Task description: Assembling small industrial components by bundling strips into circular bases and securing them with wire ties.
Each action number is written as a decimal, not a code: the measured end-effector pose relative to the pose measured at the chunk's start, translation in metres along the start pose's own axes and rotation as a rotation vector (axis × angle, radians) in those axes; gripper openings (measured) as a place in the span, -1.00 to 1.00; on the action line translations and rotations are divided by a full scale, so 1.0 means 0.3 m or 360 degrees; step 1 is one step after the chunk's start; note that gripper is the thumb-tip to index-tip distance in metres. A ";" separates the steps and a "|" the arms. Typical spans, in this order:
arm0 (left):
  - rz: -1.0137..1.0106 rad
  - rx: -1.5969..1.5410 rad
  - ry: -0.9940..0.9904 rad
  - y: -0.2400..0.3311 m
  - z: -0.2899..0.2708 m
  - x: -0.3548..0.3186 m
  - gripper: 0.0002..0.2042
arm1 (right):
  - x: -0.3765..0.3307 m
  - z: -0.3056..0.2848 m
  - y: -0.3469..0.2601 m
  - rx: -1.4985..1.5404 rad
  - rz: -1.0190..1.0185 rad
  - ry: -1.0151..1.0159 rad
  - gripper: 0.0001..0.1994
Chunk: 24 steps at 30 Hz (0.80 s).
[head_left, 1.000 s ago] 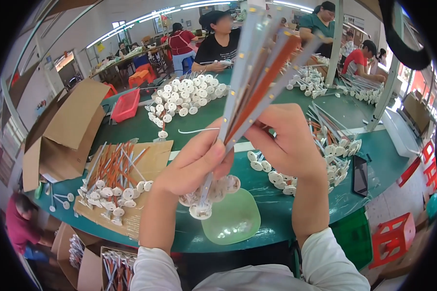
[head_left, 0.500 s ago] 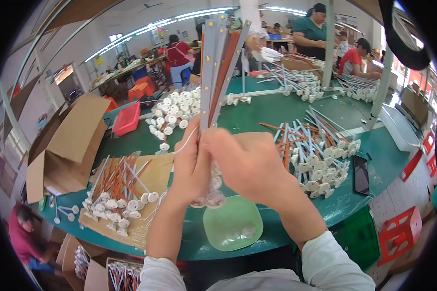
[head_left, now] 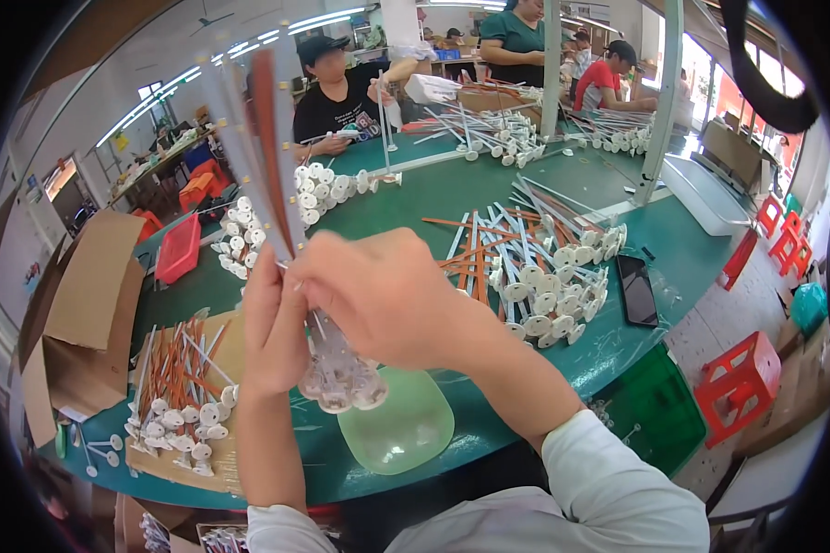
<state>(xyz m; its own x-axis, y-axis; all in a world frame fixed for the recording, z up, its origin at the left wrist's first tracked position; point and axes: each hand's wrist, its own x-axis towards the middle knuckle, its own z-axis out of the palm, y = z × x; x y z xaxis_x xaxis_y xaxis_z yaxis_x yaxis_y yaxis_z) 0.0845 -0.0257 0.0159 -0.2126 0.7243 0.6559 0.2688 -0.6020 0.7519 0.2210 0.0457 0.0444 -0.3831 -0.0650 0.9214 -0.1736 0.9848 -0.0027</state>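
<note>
Upright before me stands a bundle of grey and brown strips [head_left: 269, 157] with small yellow dots, blurred at the top. Clear round bases [head_left: 346, 385] hang at its lower end. My left hand [head_left: 275, 327] is wrapped round the bundle from the left. Against the bundle's right side, my right hand [head_left: 378, 288] is closed in a pinch; a short bit of thin white string shows at its fingertips, the rest hidden by the fingers. Below the bases sits a translucent green bowl [head_left: 397, 433] at the table's near edge.
Piles of strips with white round bases lie on cardboard [head_left: 214, 465] at left and on the green table [head_left: 387, 214] at right, near a phone [head_left: 636, 290]. An open carton [head_left: 97, 313] and red tray [head_left: 177, 249] stand left. A co-worker [head_left: 337, 97] sits opposite.
My view has swung, so the table's things sit further left. The bundle tilts more leftward at its top. My right hand stays pinched beside it. A co-worker opposite now shows behind the bundle.
</note>
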 end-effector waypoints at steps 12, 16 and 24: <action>-0.0072 -0.0416 0.0125 0.052 0.013 -0.021 -0.49 | -0.011 0.053 0.052 0.2355 0.0977 0.0040 -0.88; -0.0071 -0.0128 0.0348 0.034 0.009 -0.007 -0.60 | 0.005 0.038 0.000 0.1703 0.1061 0.0169 -0.84; -0.0004 -0.0255 0.0322 0.001 0.023 0.029 -0.77 | -0.020 0.079 -0.010 -0.0121 -0.0300 0.0443 -0.73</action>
<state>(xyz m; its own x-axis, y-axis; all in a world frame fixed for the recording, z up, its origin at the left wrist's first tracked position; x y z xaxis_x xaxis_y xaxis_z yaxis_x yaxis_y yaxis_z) 0.0892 -0.0174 0.0213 -0.4012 0.6536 0.6417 0.1194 -0.6573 0.7441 0.2023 0.0392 0.0296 -0.0864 -0.2107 0.9737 -0.1455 0.9696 0.1969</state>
